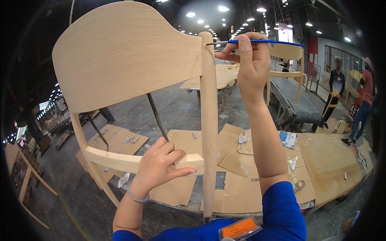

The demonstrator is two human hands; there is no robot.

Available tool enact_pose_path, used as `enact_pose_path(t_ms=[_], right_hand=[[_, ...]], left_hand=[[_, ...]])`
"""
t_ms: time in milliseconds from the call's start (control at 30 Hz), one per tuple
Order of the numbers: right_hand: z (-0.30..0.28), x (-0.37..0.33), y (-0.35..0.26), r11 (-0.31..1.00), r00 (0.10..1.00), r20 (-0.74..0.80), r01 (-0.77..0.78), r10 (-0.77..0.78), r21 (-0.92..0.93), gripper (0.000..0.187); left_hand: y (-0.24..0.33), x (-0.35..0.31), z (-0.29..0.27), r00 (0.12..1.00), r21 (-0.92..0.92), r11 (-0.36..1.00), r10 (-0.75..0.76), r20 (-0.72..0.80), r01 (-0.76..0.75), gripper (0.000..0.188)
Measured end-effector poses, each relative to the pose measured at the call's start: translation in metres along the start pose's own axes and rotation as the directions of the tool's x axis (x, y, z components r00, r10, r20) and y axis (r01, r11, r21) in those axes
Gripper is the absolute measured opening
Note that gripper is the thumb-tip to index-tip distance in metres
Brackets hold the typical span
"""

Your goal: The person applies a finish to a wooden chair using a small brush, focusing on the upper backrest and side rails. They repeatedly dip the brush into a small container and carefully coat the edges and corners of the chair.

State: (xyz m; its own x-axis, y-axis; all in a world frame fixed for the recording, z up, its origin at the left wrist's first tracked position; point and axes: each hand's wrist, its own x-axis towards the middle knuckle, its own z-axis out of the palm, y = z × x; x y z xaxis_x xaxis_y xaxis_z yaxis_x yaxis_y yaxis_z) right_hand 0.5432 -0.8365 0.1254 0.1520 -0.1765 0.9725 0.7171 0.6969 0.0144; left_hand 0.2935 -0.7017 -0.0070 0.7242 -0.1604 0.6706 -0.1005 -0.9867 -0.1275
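A pale wooden chair frame [132,56] with a broad curved backrest stands right before me. My right hand [253,64], raised at the upper right, pinches a thin blue-handled paintbrush [277,41]. The brush's dark tip touches the chair's upright post [208,88] near its rounded top, beside the backrest's edge. Lower down, my left hand [159,164] is wrapped round the chair's lower crosspiece [112,160], its thumb lying along the wood near the post. The fingertips on the crosspiece's far side are partly hidden.
Below the chair, cardboard sheets [241,193] cover a work table with scraps and a blue-white packet [288,139]. Dark bent metal rods [157,116] rise behind the backrest. Another chair frame [286,60] stands beyond my right arm, near a conveyor [289,106]. Two people [335,88] stand at far right.
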Motion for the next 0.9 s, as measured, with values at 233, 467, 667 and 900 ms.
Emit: enact_pose_path(t_ms=[233,467,667,900], right_hand=[[0.0,0.002,0.002,1.0,1.0,0.015,-0.006,0.006,-0.013,0.02],[0.003,0.003,0.003,1.0,1.0,0.008,0.01,-0.01,-0.002,0.02],[0.002,0.002,0.006,0.999,0.999,0.027,0.031,-0.032,0.009,0.019],[0.003,0.001,0.011,0.999,0.999,0.033,0.04,-0.04,0.008,0.017]], left_hand=[[-0.003,0.0,0.004,1.0,-0.019,1.0,-0.002,-0.022,0.002,0.053],[-0.004,-0.001,0.003,1.0,-0.004,1.0,0.002,-0.023,-0.002,0.05],[-0.003,0.0,0.002,1.0,-0.004,1.0,-0.015,0.004,0.015,0.05],[-0.005,-0.002,0.008,0.999,-0.025,1.0,-0.015,-0.036,0.014,0.057]])
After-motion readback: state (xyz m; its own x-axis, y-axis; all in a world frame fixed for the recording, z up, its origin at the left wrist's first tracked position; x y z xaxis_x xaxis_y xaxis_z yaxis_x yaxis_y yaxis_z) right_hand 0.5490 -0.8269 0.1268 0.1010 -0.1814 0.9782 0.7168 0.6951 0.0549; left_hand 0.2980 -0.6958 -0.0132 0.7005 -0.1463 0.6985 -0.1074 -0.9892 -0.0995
